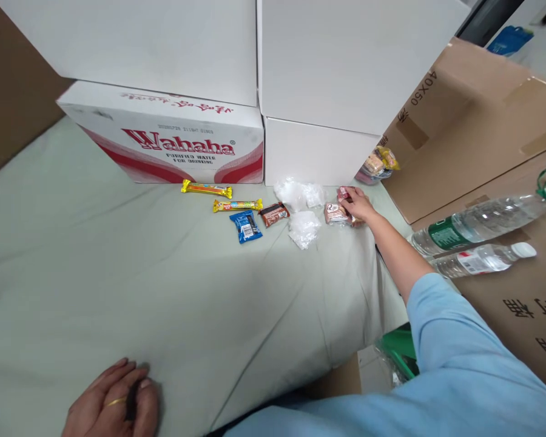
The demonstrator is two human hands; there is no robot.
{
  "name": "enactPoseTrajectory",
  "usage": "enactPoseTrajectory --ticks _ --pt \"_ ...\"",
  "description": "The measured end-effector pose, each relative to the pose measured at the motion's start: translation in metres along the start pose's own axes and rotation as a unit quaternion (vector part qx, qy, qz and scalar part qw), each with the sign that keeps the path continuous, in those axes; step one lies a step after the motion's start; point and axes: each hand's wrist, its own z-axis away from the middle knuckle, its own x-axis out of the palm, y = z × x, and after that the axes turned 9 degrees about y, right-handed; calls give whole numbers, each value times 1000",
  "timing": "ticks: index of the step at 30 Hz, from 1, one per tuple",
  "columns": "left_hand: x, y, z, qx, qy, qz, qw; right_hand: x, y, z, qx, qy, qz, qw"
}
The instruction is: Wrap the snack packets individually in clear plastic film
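My right hand [357, 204] reaches to the far right of the cloth, its fingers closed on a small red-wrapped snack [344, 193]. Just beside it lies a clear packet with a pinkish-brown snack [335, 213], and another brown packet shows partly under the hand. Left of these are crumpled clear plastic wrappers [304, 227], a brown snack packet [273, 213], a blue snack packet [246, 227] and two yellow snack sticks [238, 206]. My left hand [113, 400] rests at the bottom left with curled fingers; something dark shows between thumb and finger, too unclear to name.
A Wahaha water carton [173, 136] and white boxes [318, 149] stand along the back of the green cloth [173, 279]. A bag of snacks [375, 165] sits beyond my right hand. Two water bottles [482, 260] lie beside a large brown carton [491, 127].
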Motion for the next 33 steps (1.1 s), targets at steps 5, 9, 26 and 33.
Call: enactPoseTrajectory --ticks 5,9,26,33 --pt "-2 10 -5 65 6 -73 995 -12 -46 15 8 134 3 991" --pt "-2 10 -4 94 30 -86 991 -25 -90 46 -122 185 -85 971" --pt "0 7 3 124 62 -78 987 -11 -140 103 -26 75 -255 964" --pt "2 6 3 119 63 -74 988 -2 -140 109 77 82 -474 873"
